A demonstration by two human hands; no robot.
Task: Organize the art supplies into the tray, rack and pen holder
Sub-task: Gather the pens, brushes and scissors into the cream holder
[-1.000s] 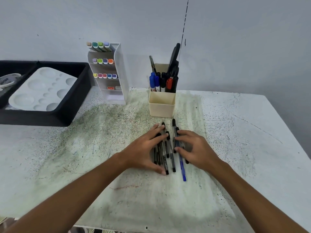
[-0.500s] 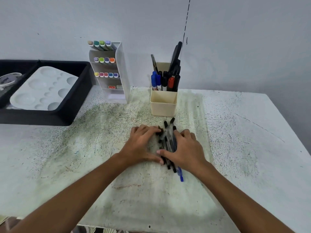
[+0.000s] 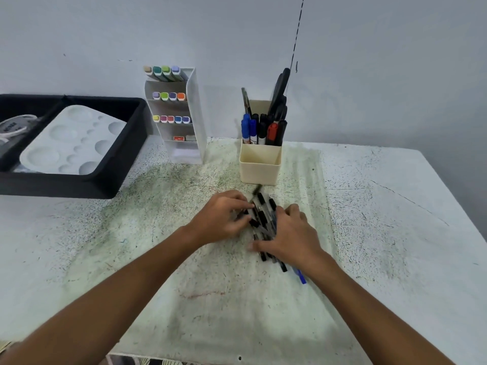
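Bundle of black pens (image 3: 262, 219), with one blue pen (image 3: 300, 275) at its near end, lying on the stained table (image 3: 382, 233) just in front of the cream pen holder (image 3: 259, 167). Left hand (image 3: 224, 218) and right hand (image 3: 292, 235) curl around the bundle from either side, pressing it together. White marker rack (image 3: 181, 114) stands left of the holder; black tray (image 3: 79, 183) holds a white palette (image 3: 71, 140). Marker labels too blurred to read
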